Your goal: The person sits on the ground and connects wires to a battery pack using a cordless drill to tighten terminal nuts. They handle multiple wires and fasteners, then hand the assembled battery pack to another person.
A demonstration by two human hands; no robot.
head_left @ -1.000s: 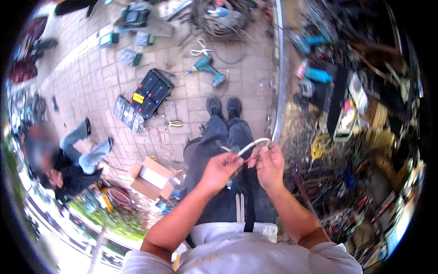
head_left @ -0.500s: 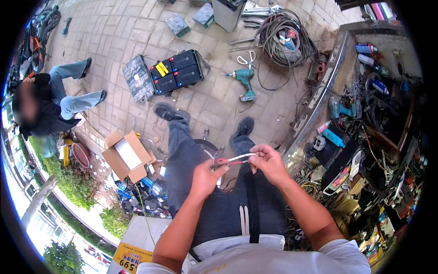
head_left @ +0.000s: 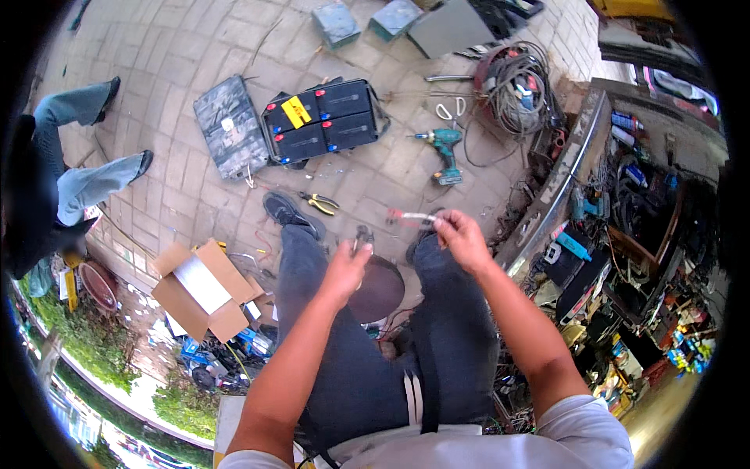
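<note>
Brown cardboard forms the open box (head_left: 212, 288) to your left, flaps spread so the inside is reachable. Black batteries (head_left: 344, 131) stand packed side by side, terminals up. A teal drill (head_left: 445, 156) lies grip-end toward you. Your right hand (head_left: 463, 239) pinches the red-and-white cable (head_left: 417, 217) by one end, leaving its red end free, pointing left; your left hand (head_left: 345, 270) curls (I can't tell whether around the dark piece (head_left: 363, 234)).

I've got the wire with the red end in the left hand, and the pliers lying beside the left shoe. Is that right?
Not quite: the head view shows the wire in the right hand, not the left. The pliers do lie beside the left shoe.
</note>
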